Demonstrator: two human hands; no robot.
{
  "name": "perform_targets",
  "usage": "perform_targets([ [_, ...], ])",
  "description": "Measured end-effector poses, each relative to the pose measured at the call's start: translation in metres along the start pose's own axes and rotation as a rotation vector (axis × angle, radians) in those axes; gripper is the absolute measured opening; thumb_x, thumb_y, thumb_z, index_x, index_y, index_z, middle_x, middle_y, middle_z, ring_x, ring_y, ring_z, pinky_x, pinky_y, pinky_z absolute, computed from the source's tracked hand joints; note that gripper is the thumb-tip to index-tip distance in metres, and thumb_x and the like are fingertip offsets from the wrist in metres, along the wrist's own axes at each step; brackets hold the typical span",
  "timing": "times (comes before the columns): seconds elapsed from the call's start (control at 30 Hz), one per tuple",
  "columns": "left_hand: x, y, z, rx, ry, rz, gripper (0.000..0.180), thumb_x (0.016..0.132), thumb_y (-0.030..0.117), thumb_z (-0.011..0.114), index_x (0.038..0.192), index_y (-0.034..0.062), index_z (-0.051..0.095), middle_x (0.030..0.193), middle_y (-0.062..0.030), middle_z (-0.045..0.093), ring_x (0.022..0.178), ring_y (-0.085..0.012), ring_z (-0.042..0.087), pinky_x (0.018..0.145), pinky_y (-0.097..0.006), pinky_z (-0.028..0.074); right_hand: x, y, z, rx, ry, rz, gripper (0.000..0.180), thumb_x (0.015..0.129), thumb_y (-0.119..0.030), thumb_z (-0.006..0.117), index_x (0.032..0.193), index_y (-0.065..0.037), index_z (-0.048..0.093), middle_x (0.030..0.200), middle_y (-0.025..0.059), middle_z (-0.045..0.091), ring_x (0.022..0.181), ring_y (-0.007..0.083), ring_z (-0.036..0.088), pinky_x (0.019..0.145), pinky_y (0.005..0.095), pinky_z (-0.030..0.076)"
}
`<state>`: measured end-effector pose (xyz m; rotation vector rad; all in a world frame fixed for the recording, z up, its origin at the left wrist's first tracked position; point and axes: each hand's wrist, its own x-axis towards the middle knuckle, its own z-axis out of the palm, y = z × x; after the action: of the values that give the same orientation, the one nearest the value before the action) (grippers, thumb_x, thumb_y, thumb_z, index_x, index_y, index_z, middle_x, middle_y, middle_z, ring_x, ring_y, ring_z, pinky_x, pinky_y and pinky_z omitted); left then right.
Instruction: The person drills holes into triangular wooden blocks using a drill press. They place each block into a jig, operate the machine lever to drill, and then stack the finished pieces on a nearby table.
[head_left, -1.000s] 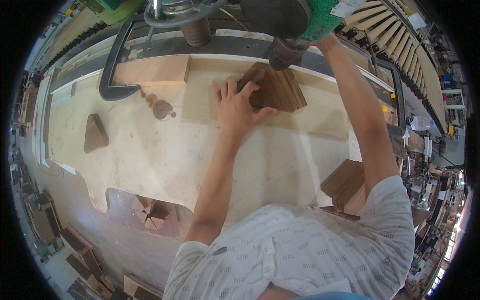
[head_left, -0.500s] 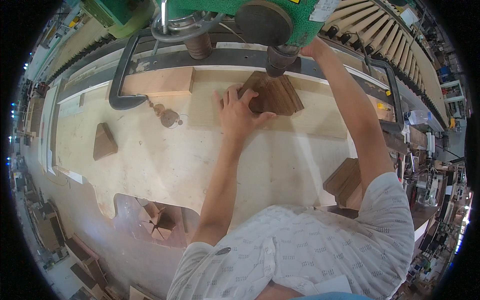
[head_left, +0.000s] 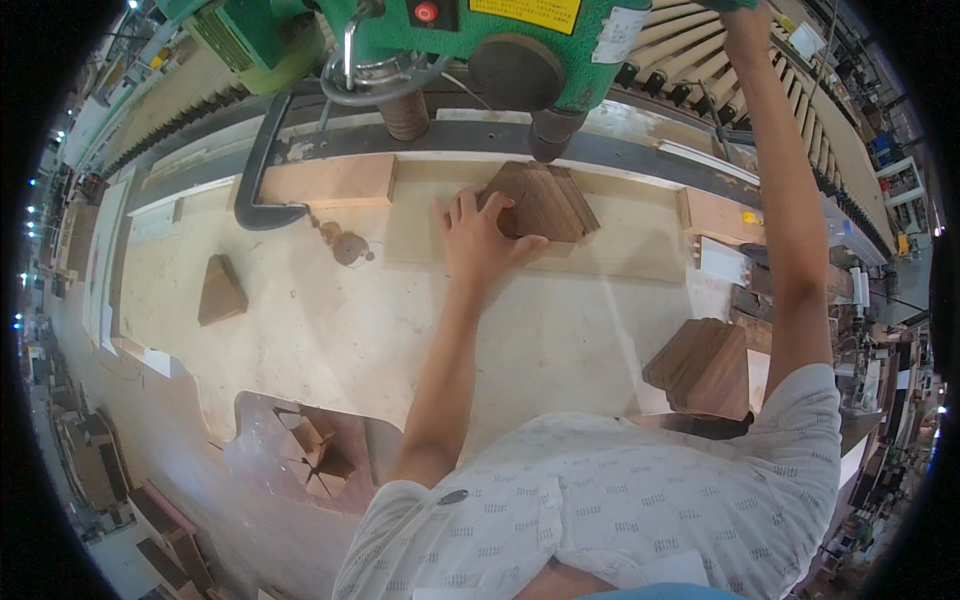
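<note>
1. Wedge-shaped wood piece alone on the left part of the pale bench, well apart from either hand
2. Black C-shaped clamp by the far edge, its near arm reaching beside a pale wood block
3. Several brown wood pieces lower down, seen through the curved notch in the bench's near edge
4. Left hand grasping the left end of a dark brown block, thumb along the near side, other fingers bent over the far left
5. That block lies on a pale board, just under the spindle of a green machine; whether they touch, I cannot tell
6. Brown grooved stack near the right sleeve
7. Right hand raised at the top edge by a green part; cannot tell whether its fingers grip
</note>
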<state>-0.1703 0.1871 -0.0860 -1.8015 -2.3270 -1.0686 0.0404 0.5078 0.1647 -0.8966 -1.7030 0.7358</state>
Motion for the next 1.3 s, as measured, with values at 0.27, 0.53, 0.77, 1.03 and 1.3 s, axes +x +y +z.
perform_targets([
  [0.27,-0.005,0.004,-0.003,0.031,-0.026,0.045,0.077,0.067,0.068,0.084,0.126,0.0206,0.070,0.136,-0.0159,0.055,0.135,-0.0348,0.049,0.123,-0.062,0.014,0.012,-0.045,0.129,0.151,-0.159,0.014,0.033,0.102,-0.035,0.058,0.080,-0.011,0.060,0.064,0.0011,0.051,0.053,0.0125,0.044,0.050,0.0302,0.033],
  [0.53,-0.005,0.000,-0.014,-0.031,-0.116,0.090,0.078,0.070,0.063,0.086,0.132,0.0185,0.070,0.141,-0.0230,0.054,0.136,-0.0376,0.047,0.119,-0.057,0.023,0.049,-0.058,0.133,0.352,-0.054,0.168,0.026,0.099,-0.032,0.059,0.085,-0.011,0.062,0.069,0.0008,0.054,0.054,0.0126,0.046,0.050,0.0301,0.035],
  [0.77,0.001,0.014,-0.004,0.040,-0.077,0.075,0.092,0.072,0.070,0.080,0.141,0.0123,0.059,0.143,-0.0216,0.053,0.139,-0.0383,0.044,0.120,-0.060,0.019,0.030,-0.049,0.055,0.744,0.156,0.535,0.021,0.097,-0.030,0.060,0.089,-0.010,0.064,0.073,0.0005,0.057,0.056,0.0127,0.048,0.050,0.0300,0.036],
  [1.03,-0.045,0.030,-0.019,0.183,-0.195,-0.039,0.080,0.070,0.065,0.082,0.126,0.0092,0.068,0.156,-0.0124,0.041,0.148,-0.0360,0.031,0.121,-0.069,0.012,-0.156,0.001,-0.055,0.180,-0.680,0.532,0.033,0.102,-0.036,0.060,0.123,-0.010,0.065,0.098,0.0002,0.067,0.086,0.0119,0.061,0.081,0.0269,0.050],
  [1.3,-0.084,0.053,-0.055,-0.078,-0.369,-0.119,0.103,0.069,0.044,0.088,0.155,0.0150,0.040,0.161,-0.0238,0.035,0.147,-0.0454,0.034,0.118,-0.060,0.026,-0.272,0.015,-0.035,-0.457,-1.705,0.170,0.049,0.104,-0.044,0.059,0.133,-0.004,0.060,0.108,0.0111,0.072,0.100,0.0280,0.069,0.088,0.0398,0.053],
])
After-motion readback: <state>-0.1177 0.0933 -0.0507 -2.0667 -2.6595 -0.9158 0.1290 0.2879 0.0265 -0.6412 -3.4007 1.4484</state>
